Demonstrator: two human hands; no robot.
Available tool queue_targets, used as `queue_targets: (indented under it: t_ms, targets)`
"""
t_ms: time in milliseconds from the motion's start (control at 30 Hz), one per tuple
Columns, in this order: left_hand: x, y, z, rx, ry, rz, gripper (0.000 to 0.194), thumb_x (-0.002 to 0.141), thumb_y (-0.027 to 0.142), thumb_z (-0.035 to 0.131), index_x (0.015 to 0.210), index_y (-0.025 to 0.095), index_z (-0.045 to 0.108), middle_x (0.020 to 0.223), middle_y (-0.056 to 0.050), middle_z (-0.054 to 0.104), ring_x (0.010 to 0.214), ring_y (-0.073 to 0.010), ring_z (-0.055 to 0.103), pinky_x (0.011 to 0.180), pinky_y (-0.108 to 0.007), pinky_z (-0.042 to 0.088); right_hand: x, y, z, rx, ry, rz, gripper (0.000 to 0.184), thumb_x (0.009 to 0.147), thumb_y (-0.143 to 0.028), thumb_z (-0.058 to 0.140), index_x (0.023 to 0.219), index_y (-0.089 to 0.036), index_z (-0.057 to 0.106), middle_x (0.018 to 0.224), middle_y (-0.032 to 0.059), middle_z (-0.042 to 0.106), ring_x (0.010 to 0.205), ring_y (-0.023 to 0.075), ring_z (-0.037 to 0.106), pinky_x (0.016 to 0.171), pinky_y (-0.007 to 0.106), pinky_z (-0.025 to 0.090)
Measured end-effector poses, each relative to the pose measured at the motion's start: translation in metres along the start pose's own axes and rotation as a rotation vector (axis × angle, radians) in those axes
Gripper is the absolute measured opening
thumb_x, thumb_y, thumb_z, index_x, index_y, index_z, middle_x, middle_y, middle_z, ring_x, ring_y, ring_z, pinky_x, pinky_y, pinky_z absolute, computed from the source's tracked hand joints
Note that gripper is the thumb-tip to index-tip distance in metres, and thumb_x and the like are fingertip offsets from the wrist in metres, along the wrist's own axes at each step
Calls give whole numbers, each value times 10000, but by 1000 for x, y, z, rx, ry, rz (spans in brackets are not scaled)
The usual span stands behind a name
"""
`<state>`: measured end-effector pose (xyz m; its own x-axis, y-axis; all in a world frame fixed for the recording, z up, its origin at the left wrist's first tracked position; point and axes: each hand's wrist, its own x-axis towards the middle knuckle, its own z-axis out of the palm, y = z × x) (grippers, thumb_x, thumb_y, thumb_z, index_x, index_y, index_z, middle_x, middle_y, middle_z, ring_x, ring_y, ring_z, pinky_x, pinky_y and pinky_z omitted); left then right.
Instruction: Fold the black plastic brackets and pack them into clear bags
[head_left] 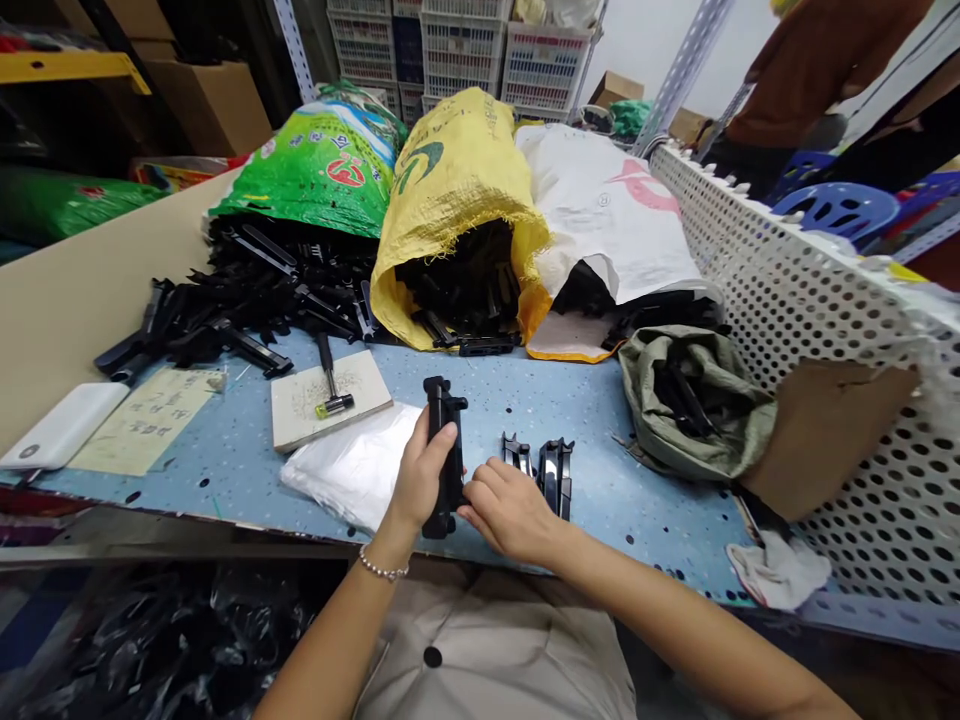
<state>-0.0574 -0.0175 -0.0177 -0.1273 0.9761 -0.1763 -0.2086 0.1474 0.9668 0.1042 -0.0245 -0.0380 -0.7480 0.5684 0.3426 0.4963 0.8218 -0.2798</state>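
Your blue worktop runs beneath sacks spilling black parts at 12 o'clock. From the left, your left hand clenches a black plastic bracket, its long axis running 12 to 6 o'clock. Your right hand lies nearer its lower end at 3 o'clock, fingers touching it; you cannot tell whether it grips. Two more black brackets lie beyond.
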Motion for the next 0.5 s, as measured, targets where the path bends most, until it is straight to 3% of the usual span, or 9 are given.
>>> queue_targets:
  t_ms: [67,167,267,333,400,500]
  targets:
    - [4,-9,-4,76,-4,-24,411,811,487,569,1095,191,559,645,37,551,496,-142,565,469,-240,454,-7,-5,10,25,-35,100,349,992,-381,321,843,-167,554,780,70,571,727,189,481,640,299,346]
    - [10,-29,-13,338,50,26,361,847,487,508,1012,177,594,739,-25,637,637,-191,629,601,-283,485,0,9,14,196,-232,251,349,990,-421,337,832,-194,551,783,30,592,699,159,517,610,260,347]
    - [10,-49,-14,703,23,44,355,903,437,424,1020,170,628,837,-92,699,793,-249,662,705,-317,469,33,55,9,231,-278,338,352,1006,-384,295,908,-202,580,859,23,631,745,143,562,656,246,391]
    - [4,-61,-5,937,-29,24,392,933,410,367,1093,164,627,849,-124,718,797,-272,676,691,-327,458,64,96,6,-8,-194,448,324,1005,-331,296,1052,-196,586,1014,54,640,899,158,569,762,258,409]
    - [-2,-69,8,1151,-63,14,431,947,410,339,1159,154,614,839,-153,726,778,-291,689,668,-335,454,93,135,3,-117,-132,513,348,990,-222,281,1240,-145,511,1238,134,559,1116,210,488,891,315,372]
    - [-9,-76,20,1308,-83,44,479,951,425,334,1274,146,550,810,-161,729,761,-307,697,647,-349,465,123,174,4,-207,-110,537,412,939,-91,273,1299,-82,474,1326,201,480,1238,267,372,965,387,305]
